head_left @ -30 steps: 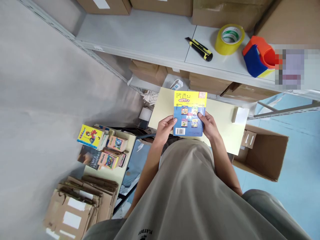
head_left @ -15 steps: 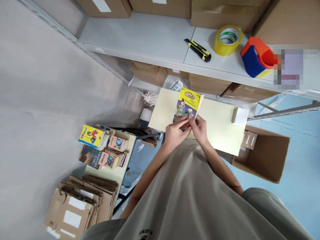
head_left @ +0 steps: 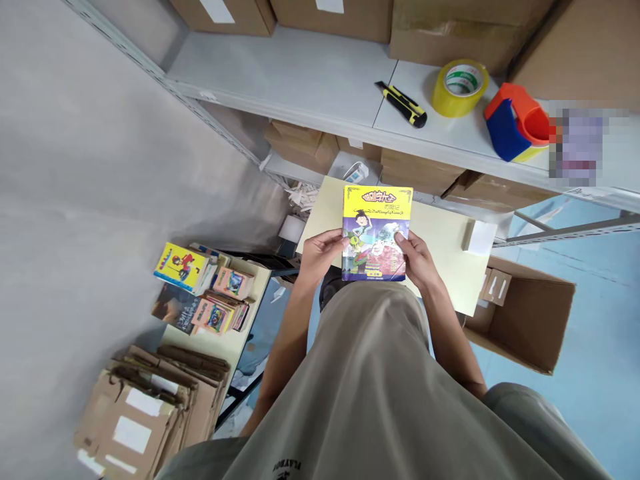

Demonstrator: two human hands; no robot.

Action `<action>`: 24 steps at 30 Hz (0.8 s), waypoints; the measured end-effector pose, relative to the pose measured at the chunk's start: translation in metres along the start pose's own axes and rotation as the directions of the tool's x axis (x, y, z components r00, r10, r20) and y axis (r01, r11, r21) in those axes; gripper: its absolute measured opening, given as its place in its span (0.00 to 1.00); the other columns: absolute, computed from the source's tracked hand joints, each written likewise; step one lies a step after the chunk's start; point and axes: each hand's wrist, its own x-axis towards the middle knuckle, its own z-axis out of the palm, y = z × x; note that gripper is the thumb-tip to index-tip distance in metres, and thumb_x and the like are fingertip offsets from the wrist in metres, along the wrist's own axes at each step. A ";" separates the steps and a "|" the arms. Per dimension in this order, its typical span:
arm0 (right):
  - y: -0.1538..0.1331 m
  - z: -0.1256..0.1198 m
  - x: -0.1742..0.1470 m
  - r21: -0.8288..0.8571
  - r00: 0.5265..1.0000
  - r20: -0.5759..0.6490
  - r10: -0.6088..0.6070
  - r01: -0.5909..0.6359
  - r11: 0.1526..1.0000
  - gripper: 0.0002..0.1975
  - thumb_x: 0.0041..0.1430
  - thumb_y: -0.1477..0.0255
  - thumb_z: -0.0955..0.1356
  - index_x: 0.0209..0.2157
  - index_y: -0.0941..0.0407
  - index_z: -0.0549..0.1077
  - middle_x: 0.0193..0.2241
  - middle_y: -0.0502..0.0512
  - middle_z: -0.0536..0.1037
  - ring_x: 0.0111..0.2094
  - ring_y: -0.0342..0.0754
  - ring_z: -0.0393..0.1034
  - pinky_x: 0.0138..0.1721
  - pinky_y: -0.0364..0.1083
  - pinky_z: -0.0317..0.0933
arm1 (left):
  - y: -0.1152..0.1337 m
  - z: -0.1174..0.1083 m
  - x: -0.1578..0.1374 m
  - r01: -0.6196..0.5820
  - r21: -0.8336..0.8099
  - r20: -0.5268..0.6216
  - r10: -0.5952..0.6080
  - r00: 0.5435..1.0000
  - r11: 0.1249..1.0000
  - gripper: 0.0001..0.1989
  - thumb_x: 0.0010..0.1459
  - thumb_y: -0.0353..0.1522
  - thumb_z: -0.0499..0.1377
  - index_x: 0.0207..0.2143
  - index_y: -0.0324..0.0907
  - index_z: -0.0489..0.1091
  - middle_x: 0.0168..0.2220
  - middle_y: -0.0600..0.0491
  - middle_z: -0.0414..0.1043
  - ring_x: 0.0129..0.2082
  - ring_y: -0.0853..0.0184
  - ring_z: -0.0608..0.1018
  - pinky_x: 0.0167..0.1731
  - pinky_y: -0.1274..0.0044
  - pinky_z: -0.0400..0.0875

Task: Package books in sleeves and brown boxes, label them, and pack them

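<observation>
A book point(head_left: 373, 233) with a yellow and purple cartoon cover faces up, held level by both hands in front of my body. My left hand point(head_left: 320, 257) grips its left edge, thumb on the cover and fingers partly hidden beneath. On the opposite edge, my right hand point(head_left: 419, 259) pinches the book the same way, its thumb on the cover. Under the book lies a pale yellow tabletop point(head_left: 445, 267), and a small white box point(head_left: 480, 237) stands at its right end.
Above the table runs a grey shelf point(head_left: 280, 73) with a utility knife point(head_left: 403, 105), yellow tape roll point(head_left: 460, 89) and orange-blue tape dispenser point(head_left: 515, 123). Stacked books point(head_left: 183, 267) and flattened cardboard point(head_left: 145, 413) are at left. An open carton point(head_left: 530, 320) stands at right.
The book has turned from a tilted angle to face me squarely. My hands, close together over its lower part before, have moved apart to its left and right edges.
</observation>
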 end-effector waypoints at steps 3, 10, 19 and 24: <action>0.003 -0.002 0.001 -0.017 1.000 0.010 -0.007 0.008 1.000 0.34 0.60 0.36 0.83 0.55 0.45 0.87 0.53 0.56 0.93 0.62 0.69 0.87 0.60 0.65 0.86 | -0.003 0.002 -0.001 0.000 -0.002 -0.030 0.000 1.000 1.000 0.27 0.47 0.48 0.88 0.44 0.43 0.92 0.41 0.49 0.91 0.44 0.55 0.88 0.49 0.67 0.83; -0.003 -0.012 -0.006 -0.229 0.978 0.091 -0.188 0.204 0.952 0.26 0.62 0.38 0.84 0.49 0.41 0.92 0.61 0.55 0.90 0.70 0.69 0.81 0.76 0.70 0.74 | 0.006 -0.016 -0.007 -0.215 0.117 0.088 0.205 0.975 0.970 0.19 0.53 0.44 0.86 0.42 0.46 0.91 0.46 0.47 0.90 0.51 0.53 0.88 0.62 0.62 0.83; -0.023 -0.011 -0.015 -0.354 0.915 0.209 -0.345 0.399 0.845 0.15 0.66 0.50 0.86 0.52 0.32 0.93 0.71 0.46 0.84 0.82 0.67 0.67 0.87 0.75 0.55 | 0.008 -0.014 -0.015 -0.450 0.115 0.028 0.450 0.892 0.885 0.17 0.63 0.53 0.81 0.36 0.52 0.90 0.50 0.45 0.91 0.68 0.46 0.86 0.74 0.50 0.78; -0.010 -0.014 -0.014 -0.410 0.926 0.115 -0.361 0.375 0.831 0.29 0.70 0.45 0.82 0.67 0.39 0.87 0.57 0.55 0.92 0.64 0.65 0.86 0.71 0.70 0.79 | -0.002 -0.030 -0.017 -0.387 0.138 0.012 0.390 0.921 0.912 0.25 0.60 0.53 0.83 0.47 0.47 0.85 0.49 0.46 0.91 0.60 0.50 0.91 0.62 0.59 0.87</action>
